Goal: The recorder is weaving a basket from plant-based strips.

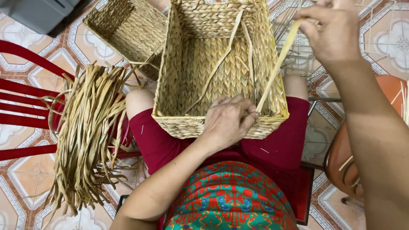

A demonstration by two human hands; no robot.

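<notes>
Grip: both hands hold one pale strip; the left hand is curled with fingers pressed together, pinching the strip's lower end against the basket rim, and the right hand pinches its upper end between closed fingers, raised above the basket's far right corner.
Strip: runs straight and slanted from the near rim up to the right hand, taut between the two hands.
Lap: dark red shorts and a green and red patterned top lie nearest the camera; the basket rests on the knees.
Basket: a rectangular woven basket of dry straw-coloured fibre, open side up, its near wall under the left hand; loose strands hang across its inside.
Left side: a thick bundle of dried strips is draped over a red chair, just beside the left knee.
Right side: an orange stool stands by the right forearm, partly hidden by it.
Farther: a second, smaller woven basket lies tilted on the patterned tile floor, touching the first basket's far left corner.
Farthest: a grey box sits at the top left edge.
</notes>
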